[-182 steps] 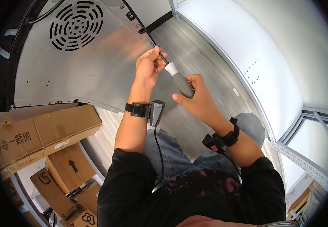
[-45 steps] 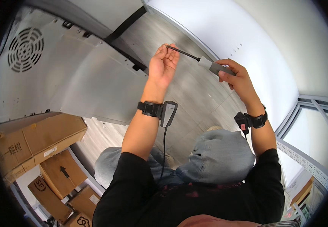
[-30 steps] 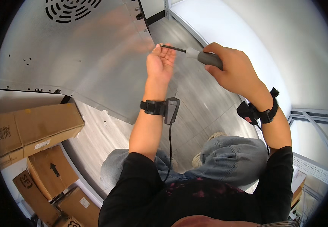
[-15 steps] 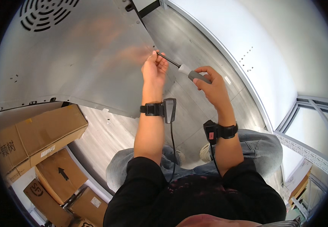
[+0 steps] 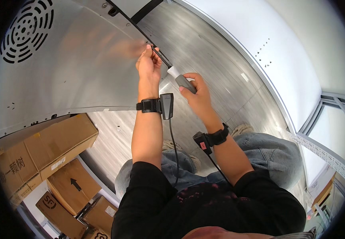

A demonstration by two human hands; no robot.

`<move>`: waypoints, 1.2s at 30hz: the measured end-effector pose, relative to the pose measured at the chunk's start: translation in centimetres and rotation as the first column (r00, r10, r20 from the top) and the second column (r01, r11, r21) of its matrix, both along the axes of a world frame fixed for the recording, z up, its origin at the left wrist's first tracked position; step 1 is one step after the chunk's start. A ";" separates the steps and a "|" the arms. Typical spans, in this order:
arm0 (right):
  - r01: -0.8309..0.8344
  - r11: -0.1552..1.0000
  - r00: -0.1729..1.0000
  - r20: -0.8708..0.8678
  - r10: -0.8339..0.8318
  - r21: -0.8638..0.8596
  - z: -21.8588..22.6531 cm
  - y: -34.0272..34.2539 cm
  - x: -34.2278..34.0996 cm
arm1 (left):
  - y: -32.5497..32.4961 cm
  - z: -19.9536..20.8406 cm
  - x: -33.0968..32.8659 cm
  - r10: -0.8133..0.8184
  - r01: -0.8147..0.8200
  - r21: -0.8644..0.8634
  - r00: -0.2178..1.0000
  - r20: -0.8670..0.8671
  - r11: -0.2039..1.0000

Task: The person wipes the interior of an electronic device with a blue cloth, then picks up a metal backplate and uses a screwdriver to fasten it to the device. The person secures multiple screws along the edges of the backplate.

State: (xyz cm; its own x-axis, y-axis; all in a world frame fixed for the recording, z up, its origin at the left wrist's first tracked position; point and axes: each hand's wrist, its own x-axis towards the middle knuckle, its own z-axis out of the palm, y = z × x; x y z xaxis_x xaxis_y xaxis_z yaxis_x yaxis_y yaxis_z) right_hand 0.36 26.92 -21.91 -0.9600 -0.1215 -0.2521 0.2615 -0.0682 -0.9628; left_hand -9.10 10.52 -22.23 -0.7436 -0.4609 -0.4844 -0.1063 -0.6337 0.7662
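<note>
A screwdriver [image 5: 184, 82] with a grey handle, white collar and dark shaft points up and left. My right hand [image 5: 198, 93] is wrapped round its handle. At the tip end, the fingers of my left hand [image 5: 150, 63] are pinched together; they hide the tip and whatever they may hold there. That hand rests close to the edge of a large grey metal panel [image 5: 81, 79], which has a round vent [image 5: 24, 30] of curved slots. A few small screws or holes [image 5: 128, 24] line the panel's edge. Black straps with small dark boxes sit on both my wrists.
Several brown cardboard boxes [image 5: 61, 147] are stacked at the lower left. A white wall panel [image 5: 268, 63] with a metal rail curves along the right. Grey wood-look floor [image 5: 216, 71] lies under my hands. White metal framing [image 5: 327, 151] stands at the far right.
Both hands and the screwdriver have shifted left and my right hand is lower on the picture. The panel and its vent also appear shifted left, as the view has turned.
</note>
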 end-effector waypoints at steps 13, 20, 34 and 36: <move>0.034 0.999 0.996 0.082 -0.030 -0.042 -7.0 1.4 2.3 | 1.2 -4.8 2.3 -0.065 0.087 -0.094 0.974 0.218 0.992; 0.040 0.999 0.999 0.020 -0.039 -0.028 -8.6 1.5 3.2 | 0.8 -5.7 3.5 -0.127 0.139 -0.029 0.958 0.258 0.990; 0.098 0.995 0.977 -0.194 -0.093 0.017 -1.8 -0.2 0.5 | -0.2 1.3 0.4 -0.103 0.096 0.090 0.991 0.079 0.991; 0.076 0.994 0.982 -0.178 -0.062 0.077 -0.8 -0.1 0.1 | -0.7 1.2 -0.1 -0.098 0.091 0.078 0.991 0.091 0.993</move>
